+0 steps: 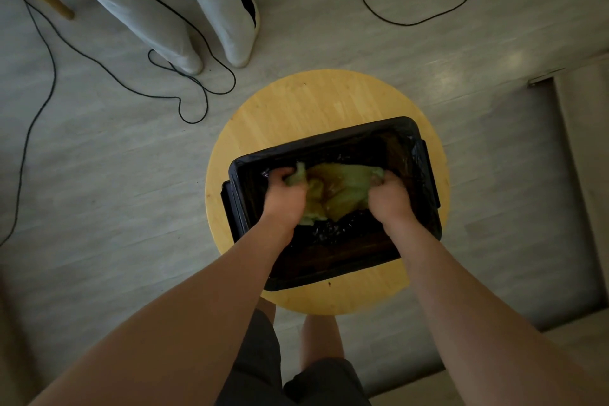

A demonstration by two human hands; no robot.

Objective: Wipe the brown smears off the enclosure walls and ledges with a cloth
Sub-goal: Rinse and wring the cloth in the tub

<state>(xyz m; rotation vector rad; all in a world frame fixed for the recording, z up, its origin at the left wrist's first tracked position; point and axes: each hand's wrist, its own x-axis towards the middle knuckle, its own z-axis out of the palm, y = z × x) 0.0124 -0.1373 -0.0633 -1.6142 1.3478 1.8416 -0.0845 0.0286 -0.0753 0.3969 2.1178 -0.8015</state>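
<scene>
The green cloth (342, 194), stained brown through its middle, is stretched between the two hands inside the black enclosure (329, 139). The left hand (286, 198) has its fingers curled tight round a bunched end of the cloth, knuckles up, close to the enclosure's left wall. The right hand (390, 196) grips the other end in the same way, fingers folded under so that only the back of the hand shows. Brown smears (329, 257) cover the near wall just below both wrists, and more show on the far wall beyond the right hand. The enclosure sits on a round wooden stool (296, 102). Farther beyond the left hand, black cables (197, 82) loop over the grey floor beside another person's light trouser legs (211, 10).
</scene>
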